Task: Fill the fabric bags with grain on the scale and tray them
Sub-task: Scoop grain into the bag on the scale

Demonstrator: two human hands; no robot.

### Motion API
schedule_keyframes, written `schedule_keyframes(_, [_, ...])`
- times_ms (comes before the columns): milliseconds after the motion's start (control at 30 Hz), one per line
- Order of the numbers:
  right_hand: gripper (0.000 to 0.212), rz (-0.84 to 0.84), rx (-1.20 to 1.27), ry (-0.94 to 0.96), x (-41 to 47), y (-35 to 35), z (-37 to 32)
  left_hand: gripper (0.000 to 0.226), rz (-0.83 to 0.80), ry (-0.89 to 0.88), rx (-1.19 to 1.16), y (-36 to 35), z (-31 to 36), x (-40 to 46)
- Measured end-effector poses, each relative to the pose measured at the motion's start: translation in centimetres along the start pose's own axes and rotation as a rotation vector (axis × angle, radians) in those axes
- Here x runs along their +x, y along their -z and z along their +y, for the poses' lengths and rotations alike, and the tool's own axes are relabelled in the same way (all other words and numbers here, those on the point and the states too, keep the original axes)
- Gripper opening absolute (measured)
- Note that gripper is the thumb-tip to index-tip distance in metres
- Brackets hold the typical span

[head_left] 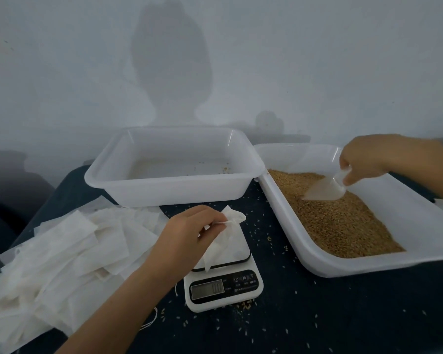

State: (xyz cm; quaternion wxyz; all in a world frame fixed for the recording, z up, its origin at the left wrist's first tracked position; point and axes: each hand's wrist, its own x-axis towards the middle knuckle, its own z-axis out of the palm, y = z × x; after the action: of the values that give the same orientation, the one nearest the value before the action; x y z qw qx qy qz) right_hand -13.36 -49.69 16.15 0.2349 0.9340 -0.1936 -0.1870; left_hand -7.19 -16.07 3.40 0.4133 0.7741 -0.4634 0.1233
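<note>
White fabric bag (226,236) is hanging from the left hand (189,233), which is pinching its top edge between thumb and fingers, so that grip is closed on the bag. The bag is drooping down onto the plate of the little white scale (224,274), which is sitting on the dark blue worktop (317,315). The scale's small screen is facing the person, but the number is too blurry to read. The right hand (368,159) is curling its grip around the handle of a clear plastic scoop (326,189), and the scoop's mouth is lying on the brown grain (330,221). That grain is filling a white tray (343,267) on the right side. Another white tray (172,190) is sitting behind the scale, with only a few grains lying in its bottom. A big messy pile of flat white bags (62,264) is lying to the left, just beside the left arm. Loose grains are lying scattered on the worktop around the scale. A pale wall (317,60) is standing behind it all, with a shadow on it.
</note>
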Motion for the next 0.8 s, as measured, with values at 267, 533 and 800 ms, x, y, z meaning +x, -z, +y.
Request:
schedule_keyframes(267, [0.04, -0.039, 0.239, 0.032, -0.3, -2.9, -0.2, 0.011, 0.046, 0.084, -0.02, 0.0, 0.0, 0.0])
schedule_keyframes(533, [0.04, 0.066, 0.551, -0.032, 1.1, -8.3, -4.1, 0.008, 0.092, 0.141, -0.033, 0.2, 0.2, -0.1])
schedule_keyframes(800, [0.035, 0.24, 0.779, -0.158, -1.6, -11.8, -1.4, 0.008, 0.063, 0.121, -0.034, 0.0, 0.1, 0.1])
